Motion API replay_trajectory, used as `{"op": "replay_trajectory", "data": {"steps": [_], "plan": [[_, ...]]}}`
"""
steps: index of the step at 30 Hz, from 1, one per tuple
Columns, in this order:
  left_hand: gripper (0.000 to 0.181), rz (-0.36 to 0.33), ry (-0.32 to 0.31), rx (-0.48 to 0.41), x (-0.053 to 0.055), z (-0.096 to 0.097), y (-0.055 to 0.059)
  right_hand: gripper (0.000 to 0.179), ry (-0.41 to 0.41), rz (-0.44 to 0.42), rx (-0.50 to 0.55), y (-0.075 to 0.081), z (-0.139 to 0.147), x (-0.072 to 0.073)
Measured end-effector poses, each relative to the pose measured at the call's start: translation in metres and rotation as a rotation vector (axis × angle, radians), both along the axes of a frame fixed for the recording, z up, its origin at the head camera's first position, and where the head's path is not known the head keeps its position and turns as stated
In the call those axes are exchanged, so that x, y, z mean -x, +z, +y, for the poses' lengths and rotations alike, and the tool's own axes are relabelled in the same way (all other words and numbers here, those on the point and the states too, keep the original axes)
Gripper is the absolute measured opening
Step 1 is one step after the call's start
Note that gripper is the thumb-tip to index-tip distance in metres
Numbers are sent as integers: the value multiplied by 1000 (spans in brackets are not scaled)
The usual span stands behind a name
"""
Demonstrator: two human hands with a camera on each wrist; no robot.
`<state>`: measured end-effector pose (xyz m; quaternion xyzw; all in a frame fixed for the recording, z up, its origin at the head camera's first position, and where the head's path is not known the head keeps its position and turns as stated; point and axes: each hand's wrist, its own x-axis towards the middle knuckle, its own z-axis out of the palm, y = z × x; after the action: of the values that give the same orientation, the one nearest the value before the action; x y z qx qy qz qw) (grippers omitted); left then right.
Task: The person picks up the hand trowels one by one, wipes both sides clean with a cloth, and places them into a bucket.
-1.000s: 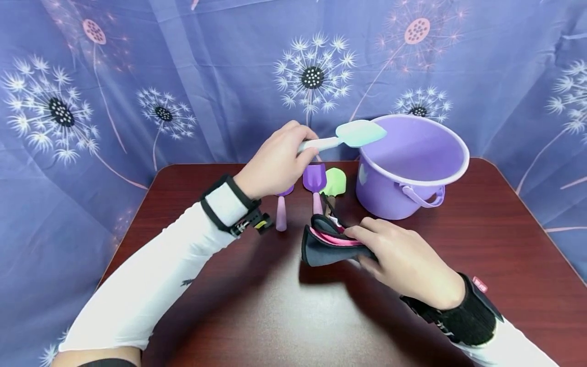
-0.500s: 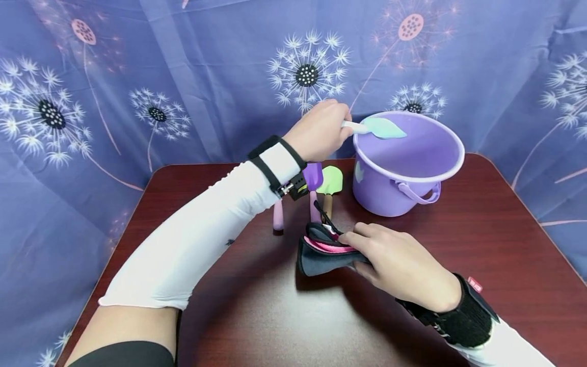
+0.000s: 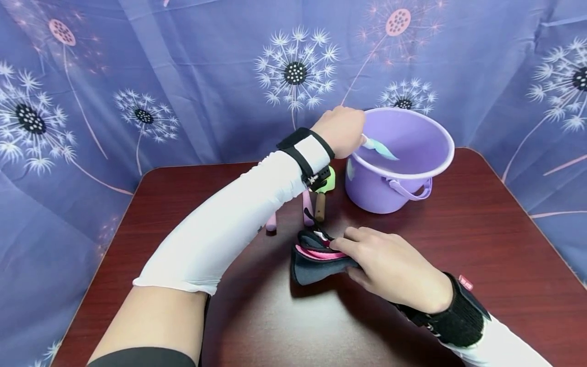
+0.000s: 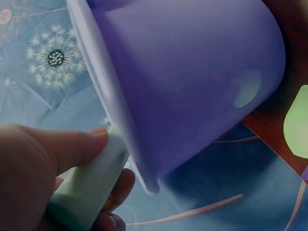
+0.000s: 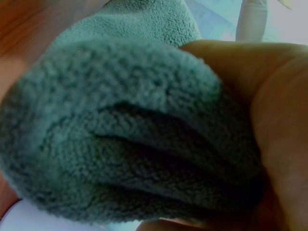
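Observation:
My left hand (image 3: 341,132) grips the white handle of a small trowel (image 3: 382,149) at the left rim of a purple bucket (image 3: 376,196). Its pale mint blade points down inside the bucket's mouth. In the left wrist view, thumb and fingers wrap the trowel's handle (image 4: 91,178) right beside the bucket's rim (image 4: 103,79). Lower on the right, my right hand (image 3: 396,267) pinches a folded dark grey cloth item (image 3: 316,269) with pink lining and a thin black loop, close over the table. Up close, this cloth (image 5: 120,91) looks fleecy and bunched in folds.
Behind the cloth lie a green shovel (image 3: 320,206) with a brown handle and two pink handles, one a shovel handle (image 3: 308,209); my left arm hides their far parts. The bucket stands near the brown table's (image 3: 486,219) back edge, before a blue dandelion-print curtain (image 3: 220,92).
My left hand has carried the trowel rightward to the bucket, and its blade has tipped down from level into the mouth. My right hand still holds the cloth, in nearly the same place.

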<state>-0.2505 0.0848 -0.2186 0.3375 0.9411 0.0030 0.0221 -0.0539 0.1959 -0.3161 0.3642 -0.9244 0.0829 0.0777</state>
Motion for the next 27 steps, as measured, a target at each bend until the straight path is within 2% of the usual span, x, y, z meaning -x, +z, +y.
{"op": "replay_trajectory", "data": {"steps": [5,15,22,27], "plan": [[18,72,14,69,-4,10,-5,43,13,13,3,-1,0,0],[15,90,27,141,-6,24,-17,43,18,27,11,-2,0,-2],[15,103,17,143,-9,24,-14,41,17,36,19,-2,-1,-2],[13,61,25,136,-7,23,-12,40,12,28,18,-1,0,-2]]}}
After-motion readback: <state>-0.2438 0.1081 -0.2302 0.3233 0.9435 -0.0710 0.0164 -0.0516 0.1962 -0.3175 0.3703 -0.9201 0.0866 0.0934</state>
